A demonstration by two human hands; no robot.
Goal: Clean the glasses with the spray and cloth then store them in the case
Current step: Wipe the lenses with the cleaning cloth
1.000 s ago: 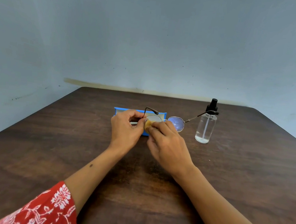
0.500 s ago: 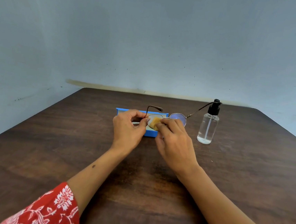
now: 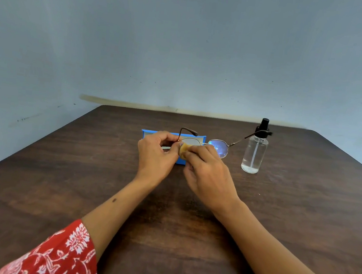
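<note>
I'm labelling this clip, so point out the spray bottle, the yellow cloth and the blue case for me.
spray bottle (image 3: pixel 254 153): head view, on the clear body.
yellow cloth (image 3: pixel 183 150): head view, on the fold showing between the two hands.
blue case (image 3: pixel 200 137): head view, on its far right rim.

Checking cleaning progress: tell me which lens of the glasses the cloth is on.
The lens by the left hand; the right hand presses the yellow cloth on it. The other, blue-glinting lens is bare.
</note>
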